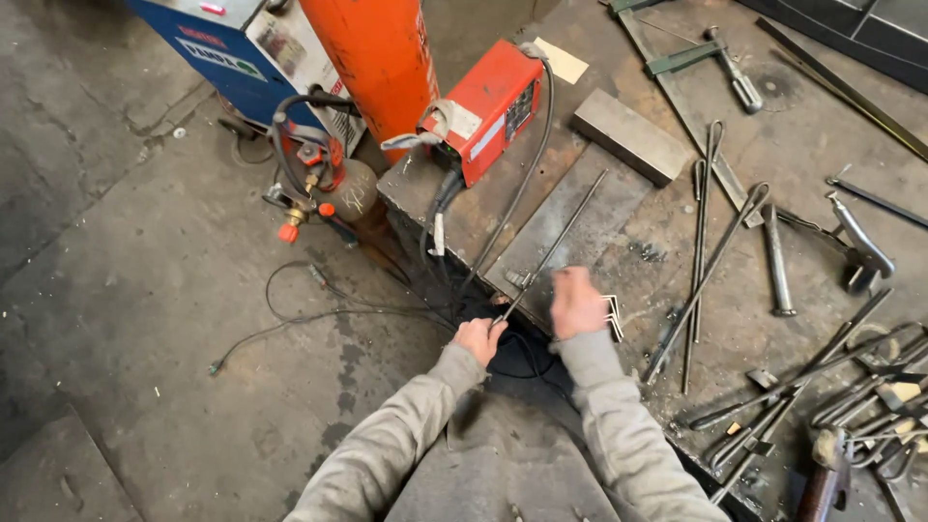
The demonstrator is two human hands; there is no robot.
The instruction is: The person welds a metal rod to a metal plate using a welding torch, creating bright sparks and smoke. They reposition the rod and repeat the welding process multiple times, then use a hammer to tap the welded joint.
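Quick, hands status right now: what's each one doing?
Left hand: closed on the near end of the thin metal rod.
Right hand: closed in a fist; contents cannot be told.

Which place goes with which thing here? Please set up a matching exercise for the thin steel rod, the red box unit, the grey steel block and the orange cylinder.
Things:
1. thin steel rod
2. red box unit
3. grey steel block
4. orange cylinder

Places:
A. standing upright at the table's left corner
B. lying flat on the steel table, right of the red unit
C. its near end gripped in the left hand
D. sitting on the table corner with cables running from it

Pairs: 1-C, 2-D, 3-B, 4-A

The right hand is a closed fist beside the rod.
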